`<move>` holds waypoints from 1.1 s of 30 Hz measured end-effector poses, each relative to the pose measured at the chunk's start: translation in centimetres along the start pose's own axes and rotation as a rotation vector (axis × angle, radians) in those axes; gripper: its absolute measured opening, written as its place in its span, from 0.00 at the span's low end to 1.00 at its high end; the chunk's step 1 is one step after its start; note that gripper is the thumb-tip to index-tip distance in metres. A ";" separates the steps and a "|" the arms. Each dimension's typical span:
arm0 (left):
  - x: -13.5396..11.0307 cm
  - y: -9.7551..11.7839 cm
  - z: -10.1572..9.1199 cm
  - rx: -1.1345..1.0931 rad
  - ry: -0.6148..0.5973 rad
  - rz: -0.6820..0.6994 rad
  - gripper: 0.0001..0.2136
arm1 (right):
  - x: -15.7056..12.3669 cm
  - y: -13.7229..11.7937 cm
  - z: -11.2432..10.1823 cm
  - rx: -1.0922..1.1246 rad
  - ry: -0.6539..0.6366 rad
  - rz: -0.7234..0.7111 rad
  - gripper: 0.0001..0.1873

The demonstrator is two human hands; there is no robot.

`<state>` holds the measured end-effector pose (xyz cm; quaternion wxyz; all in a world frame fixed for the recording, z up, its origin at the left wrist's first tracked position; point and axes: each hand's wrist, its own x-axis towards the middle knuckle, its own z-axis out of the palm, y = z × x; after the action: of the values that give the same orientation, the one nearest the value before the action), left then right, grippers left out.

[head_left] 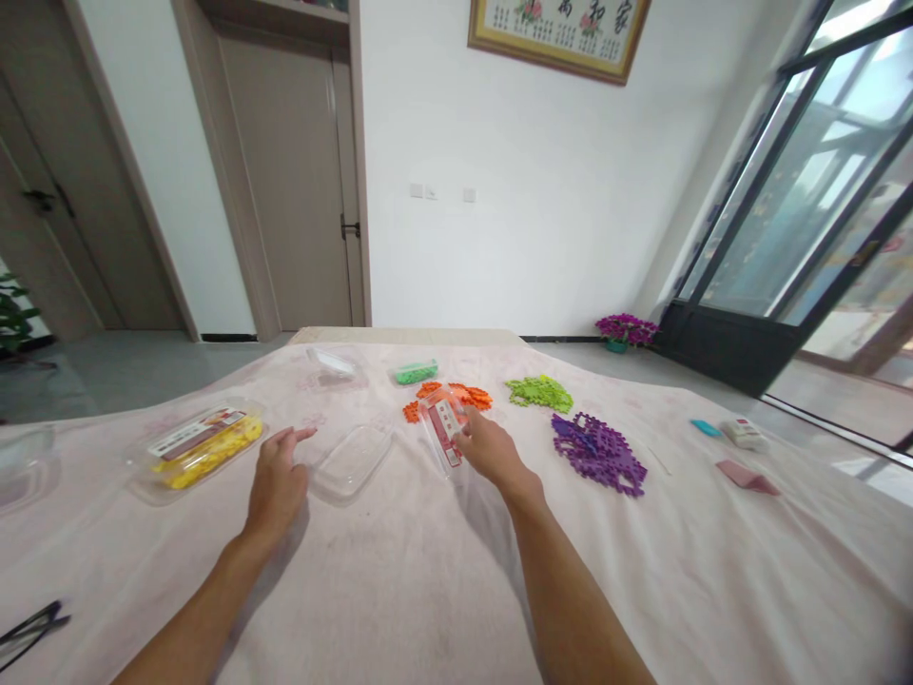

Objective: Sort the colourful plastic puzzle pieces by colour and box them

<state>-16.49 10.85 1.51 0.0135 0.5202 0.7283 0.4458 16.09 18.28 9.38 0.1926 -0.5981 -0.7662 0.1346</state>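
Note:
My right hand (pixel 489 445) grips a clear plastic lid (pixel 440 430) with a red and white label, tilted up in front of a pile of orange pieces (pixel 467 395). My left hand (pixel 278 474) is above the cloth with its index finger stretched out, holding nothing. Between the hands lies a clear plastic tray (pixel 351 464), with nothing visible in it. To the left of my left hand sits a labelled clear box (pixel 203 447) filled with yellow pieces.
Purple pieces (pixel 599 455) and lime green pieces (pixel 540 392) lie at the right. Farther back are a small box of green pieces (pixel 416 372) and another clear container (pixel 332 365). Glasses (pixel 32 628) lie at the near left; a pink cloth piece (pixel 747 478) lies far right.

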 end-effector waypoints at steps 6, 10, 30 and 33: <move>-1.8 3.0 0.5 -0.385 -0.113 -0.435 0.33 | 0.8 1.2 2.5 0.213 -0.141 -0.047 0.11; -4.0 3.3 1.8 -0.193 -0.111 -0.180 0.45 | 2.8 3.8 1.7 0.428 0.021 -0.054 0.14; -3.1 1.6 3.1 0.083 -0.118 -0.192 0.26 | 17.5 10.0 0.5 -0.196 -0.026 0.039 0.21; -3.0 1.8 2.9 0.094 -0.116 -0.198 0.26 | 17.8 9.5 0.2 -0.169 -0.107 -0.029 0.21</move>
<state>-12.31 10.51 -0.38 0.0750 0.4707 0.7943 0.3768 20.52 37.90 7.44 0.1020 -0.5930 -0.7926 0.0986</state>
